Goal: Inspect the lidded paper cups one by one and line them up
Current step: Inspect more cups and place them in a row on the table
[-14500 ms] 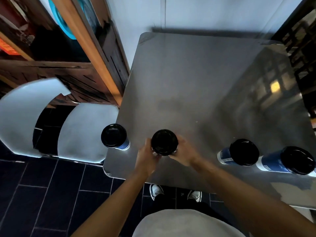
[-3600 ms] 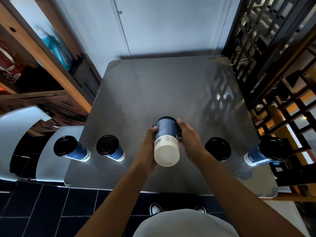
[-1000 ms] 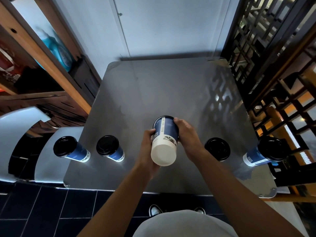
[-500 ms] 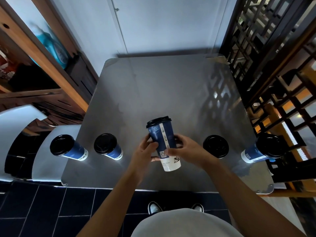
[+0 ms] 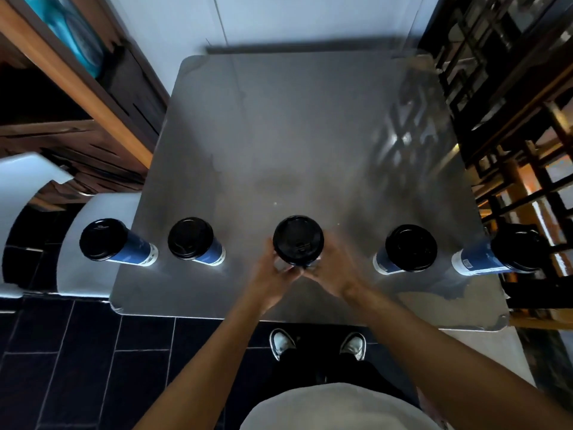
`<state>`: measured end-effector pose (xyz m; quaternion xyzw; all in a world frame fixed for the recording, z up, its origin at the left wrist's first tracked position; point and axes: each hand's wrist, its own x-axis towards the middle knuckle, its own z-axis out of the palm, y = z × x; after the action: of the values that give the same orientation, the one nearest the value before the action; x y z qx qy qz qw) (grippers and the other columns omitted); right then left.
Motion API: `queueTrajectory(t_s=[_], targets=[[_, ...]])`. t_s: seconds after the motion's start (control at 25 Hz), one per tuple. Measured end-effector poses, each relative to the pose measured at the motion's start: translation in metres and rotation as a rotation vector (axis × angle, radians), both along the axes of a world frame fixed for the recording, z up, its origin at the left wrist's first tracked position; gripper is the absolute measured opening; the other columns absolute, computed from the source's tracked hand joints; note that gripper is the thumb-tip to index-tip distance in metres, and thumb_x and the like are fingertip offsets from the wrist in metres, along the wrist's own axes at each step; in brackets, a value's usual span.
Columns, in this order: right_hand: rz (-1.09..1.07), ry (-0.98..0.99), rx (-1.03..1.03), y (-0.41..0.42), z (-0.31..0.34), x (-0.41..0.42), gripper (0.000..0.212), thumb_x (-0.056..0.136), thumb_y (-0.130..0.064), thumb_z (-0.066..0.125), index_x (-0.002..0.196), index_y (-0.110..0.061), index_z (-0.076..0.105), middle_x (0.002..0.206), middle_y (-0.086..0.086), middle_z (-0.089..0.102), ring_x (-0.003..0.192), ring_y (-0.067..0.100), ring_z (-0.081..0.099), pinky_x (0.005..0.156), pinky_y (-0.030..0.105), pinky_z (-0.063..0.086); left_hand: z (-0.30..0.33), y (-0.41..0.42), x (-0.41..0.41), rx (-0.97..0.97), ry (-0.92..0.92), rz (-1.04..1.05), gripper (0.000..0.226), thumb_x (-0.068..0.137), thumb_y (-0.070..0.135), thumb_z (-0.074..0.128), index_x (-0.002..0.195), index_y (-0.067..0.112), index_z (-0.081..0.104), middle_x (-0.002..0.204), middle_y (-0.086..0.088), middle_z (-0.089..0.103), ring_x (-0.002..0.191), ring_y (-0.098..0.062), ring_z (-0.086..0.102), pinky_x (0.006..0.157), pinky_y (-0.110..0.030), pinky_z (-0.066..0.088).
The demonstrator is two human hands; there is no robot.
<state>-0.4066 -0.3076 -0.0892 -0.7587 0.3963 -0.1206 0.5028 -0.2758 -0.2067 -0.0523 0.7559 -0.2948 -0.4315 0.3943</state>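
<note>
Upright again after being tipped with its white base toward the camera a second ago, the middle cup (image 5: 298, 239) now sits between both hands near the front edge of the steel table (image 5: 297, 144), black lid up. The left hand (image 5: 269, 276) wraps the cup's left side and the right hand (image 5: 330, 271) its right side, fingers curled around the blue wall below the lid; motion blur smears the fingertips, so whether the base already touches the tabletop cannot be told. Left of the hands stands the second cup (image 5: 193, 243), well apart from the held one, and farther left the leftmost cup (image 5: 111, 243) stands at the table's left edge. Right of the hands stands the fourth cup (image 5: 407, 249), and beyond it the rightmost cup (image 5: 502, 254) at the right edge. All five lids form a rough row across the near side of the table. Below the table edge, a pair of light shoes (image 5: 316, 344) rests on dark floor tiles (image 5: 77, 352). White chairs (image 5: 83, 243) sit at left, a dark wooden lattice (image 5: 508, 88) at right.
</note>
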Motion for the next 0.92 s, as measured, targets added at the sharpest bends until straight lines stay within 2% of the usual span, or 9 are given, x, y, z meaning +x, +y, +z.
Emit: queueTrajectory(t_s=[0.04,0.12,0.2,0.36,0.48,0.52,0.68,0.84,0.92], targets=[[-0.015,0.008,-0.014,0.002,-0.004,0.004,0.07,0.07,-0.025,0.089,0.132,-0.015,0.057,0.118,-0.005,0.064,0.106,0.009,0.061,0.089,0.018,0.048,-0.01,0.001,0.005,0.008,-0.007,0.005,0.057,0.084,-0.004,0.077,0.131,0.011,0.049,0.114,0.003,0.065,0.095,0.021,0.059,0.074,-0.007,0.048],[-0.032,0.022,-0.065,0.005,-0.011,0.013,0.07,0.07,-0.02,0.092,0.131,-0.012,0.06,0.118,0.0,0.067,0.104,0.009,0.061,0.087,0.019,0.046,-0.026,0.002,0.013,-0.001,-0.04,-0.009,0.066,0.082,0.0,0.079,0.138,0.015,0.046,0.122,0.002,0.064,0.111,0.007,0.06,0.082,-0.007,0.048],[-0.036,0.031,-0.083,0.007,-0.022,0.02,0.066,0.071,-0.024,0.092,0.129,-0.014,0.061,0.12,0.005,0.068,0.103,0.014,0.064,0.088,0.026,0.051,-0.042,0.003,0.018,-0.019,-0.084,-0.031,0.068,0.081,0.001,0.081,0.138,0.014,0.046,0.122,0.005,0.063,0.116,-0.002,0.06,0.086,-0.006,0.047],[-0.054,0.122,-0.088,0.015,-0.046,0.024,0.065,0.074,-0.045,0.084,0.128,-0.019,0.059,0.115,-0.002,0.068,0.101,0.022,0.07,0.083,0.044,0.057,-0.061,0.005,0.026,-0.067,-0.14,-0.107,0.069,0.082,0.0,0.08,0.139,0.012,0.044,0.118,0.027,0.053,0.111,0.015,0.055,0.09,-0.005,0.044],[-0.088,0.156,-0.106,0.016,-0.047,0.023,0.068,0.074,-0.039,0.086,0.131,-0.018,0.057,0.118,-0.001,0.068,0.105,0.024,0.069,0.085,0.043,0.057,-0.074,0.005,0.032,-0.029,-0.156,-0.16,0.068,0.084,0.004,0.078,0.141,0.018,0.044,0.115,0.039,0.055,0.11,0.016,0.056,0.096,-0.023,0.053],[-0.092,0.16,-0.104,0.015,-0.049,0.024,0.069,0.073,-0.038,0.086,0.132,-0.018,0.056,0.118,-0.001,0.068,0.106,0.024,0.069,0.086,0.042,0.057,-0.077,0.004,0.034,-0.011,-0.151,-0.168,0.068,0.085,0.006,0.077,0.143,0.02,0.044,0.115,0.037,0.058,0.109,0.014,0.058,0.095,-0.027,0.055],[-0.107,0.179,-0.086,0.012,-0.046,0.025,0.071,0.074,-0.036,0.087,0.136,-0.022,0.055,0.121,-0.004,0.07,0.108,0.02,0.069,0.088,0.036,0.056,-0.078,-0.002,0.033,0.026,-0.157,-0.174,0.068,0.088,0.014,0.075,0.147,0.021,0.043,0.123,0.017,0.062,0.113,0.0,0.057,0.09,-0.011,0.043],[-0.112,0.178,-0.056,0.017,-0.044,0.028,0.075,0.075,-0.029,0.088,0.141,-0.019,0.052,0.127,0.0,0.069,0.114,0.022,0.068,0.092,0.034,0.055,-0.08,0.0,0.034,0.06,-0.159,-0.206,0.074,0.086,0.024,0.078,0.149,0.022,0.04,0.137,0.008,0.058,0.127,-0.012,0.053,0.1,-0.026,0.044],[-0.082,0.208,-0.039,0.021,-0.046,0.026,0.096,0.073,-0.028,0.09,0.152,-0.015,0.037,0.14,0.007,0.06,0.123,0.026,0.063,0.099,0.039,0.053,-0.083,0.0,0.032,0.131,-0.152,-0.14,0.096,0.08,0.025,0.082,0.157,0.023,0.024,0.155,0.001,0.042,0.144,-0.02,0.039,0.113,-0.038,0.039]])
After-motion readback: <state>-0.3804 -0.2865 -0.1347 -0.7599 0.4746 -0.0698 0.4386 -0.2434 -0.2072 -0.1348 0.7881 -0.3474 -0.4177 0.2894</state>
